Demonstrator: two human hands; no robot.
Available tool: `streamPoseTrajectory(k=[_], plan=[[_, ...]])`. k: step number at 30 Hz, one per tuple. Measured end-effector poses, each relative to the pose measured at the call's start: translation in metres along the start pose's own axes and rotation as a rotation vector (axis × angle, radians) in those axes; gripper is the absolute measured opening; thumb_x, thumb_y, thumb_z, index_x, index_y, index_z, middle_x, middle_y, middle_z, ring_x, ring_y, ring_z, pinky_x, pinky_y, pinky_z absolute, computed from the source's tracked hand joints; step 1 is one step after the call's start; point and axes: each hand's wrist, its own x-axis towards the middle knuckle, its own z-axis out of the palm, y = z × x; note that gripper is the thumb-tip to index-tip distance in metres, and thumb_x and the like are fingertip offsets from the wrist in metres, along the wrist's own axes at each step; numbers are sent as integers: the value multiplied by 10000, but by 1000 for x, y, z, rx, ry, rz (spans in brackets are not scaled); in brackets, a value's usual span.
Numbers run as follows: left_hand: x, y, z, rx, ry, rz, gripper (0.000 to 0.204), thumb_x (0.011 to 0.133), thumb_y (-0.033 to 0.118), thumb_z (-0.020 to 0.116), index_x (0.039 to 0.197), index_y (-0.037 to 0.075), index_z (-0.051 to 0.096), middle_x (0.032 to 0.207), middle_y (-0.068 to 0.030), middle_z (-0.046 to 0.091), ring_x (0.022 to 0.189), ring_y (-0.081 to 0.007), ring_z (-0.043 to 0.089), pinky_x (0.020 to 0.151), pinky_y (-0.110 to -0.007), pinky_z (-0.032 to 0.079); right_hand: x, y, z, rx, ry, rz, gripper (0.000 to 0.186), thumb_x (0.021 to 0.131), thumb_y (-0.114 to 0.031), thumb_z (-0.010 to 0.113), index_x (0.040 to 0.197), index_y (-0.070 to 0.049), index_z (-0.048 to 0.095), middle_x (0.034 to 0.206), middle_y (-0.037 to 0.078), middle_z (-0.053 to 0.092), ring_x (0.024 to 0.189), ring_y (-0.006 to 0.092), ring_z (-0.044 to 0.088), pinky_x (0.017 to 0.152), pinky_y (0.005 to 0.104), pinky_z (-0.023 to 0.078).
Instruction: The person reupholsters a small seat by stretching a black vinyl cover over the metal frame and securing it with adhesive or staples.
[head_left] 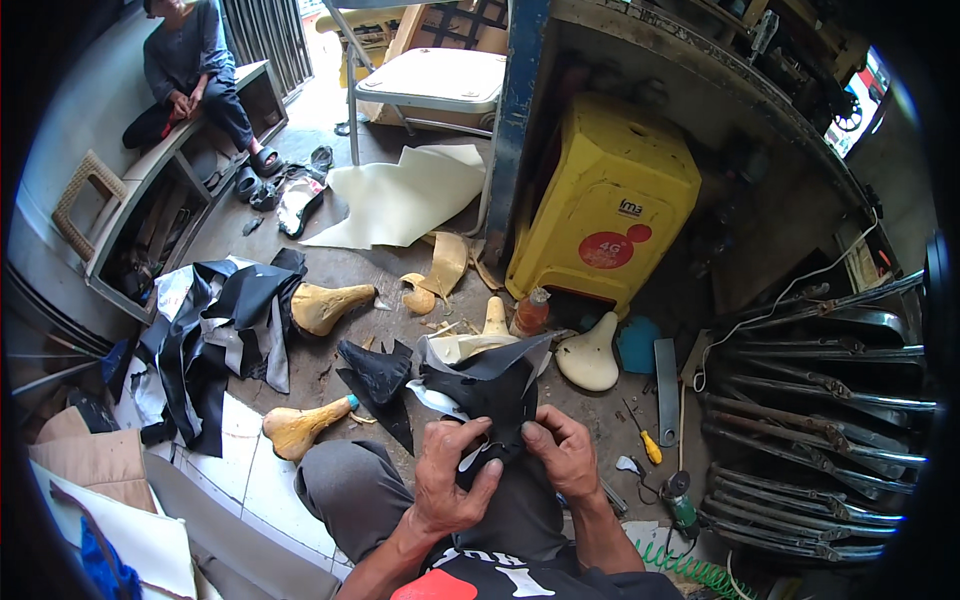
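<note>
Between my knees I hold a black sheet of cover material (492,395), its grey underside folded up along the far edge. My left hand (452,478) pinches its near narrow end on the left, and my right hand (560,455) pinches the same end on the right. A white, shiny piece (436,400) shows at the sheet's left side; I cannot tell whether it is attached. Just left of the sheet lies a black scrap (378,385). Beyond are a pale saddle-shaped pad (588,355) and a bottle of orange-red liquid (531,312).
Yellowish saddle pads (305,428) and black-and-white scraps (215,335) lie left. A yellow plastic stool (605,200) stands ahead. Right are a yellow-handled screwdriver (651,447), a green power tool (680,505), a coiled green hose (690,568) and stacked metal frames (815,430). Another person (190,75) sits far left.
</note>
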Motion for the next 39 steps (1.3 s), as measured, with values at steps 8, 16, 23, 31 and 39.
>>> streamPoseTrajectory(k=[8,16,23,31,39], plan=[[-7,-9,-9,-14,96,133,686,847,173,801,1420,8,463,1243,-189,600,1222,-351,589,1148,-561,380,7,-15,-3,263,112,100,299,1039,-286,639,876,-39,682,770,-20,643,666,50,541,623,228,436],[43,19,-53,277,-286,97,754,811,475,841,1416,119,567,1360,-155,585,1315,-353,551,1178,-571,319,4,-37,-8,61,-8,230,317,1019,-271,640,793,-50,663,651,-16,598,538,60,530,508,234,394],[53,32,-36,74,-400,-47,449,745,387,902,952,73,658,1111,-62,702,1128,-269,641,1083,-472,360,18,-8,-17,91,-168,208,336,1007,-292,661,749,-79,634,648,-69,535,553,43,465,506,249,331],[30,23,-14,42,-241,-55,181,835,180,815,876,86,666,1016,-36,719,1008,-196,663,1127,-498,228,17,-1,-22,95,-197,182,295,1028,-267,623,801,-79,641,687,-81,542,607,25,496,549,223,384],[22,17,-14,2,-221,9,157,828,86,762,864,82,610,959,-40,704,931,-204,684,1163,-527,192,18,1,-21,62,-193,147,289,1025,-291,655,853,-59,676,718,-62,585,618,24,507,563,219,404]])
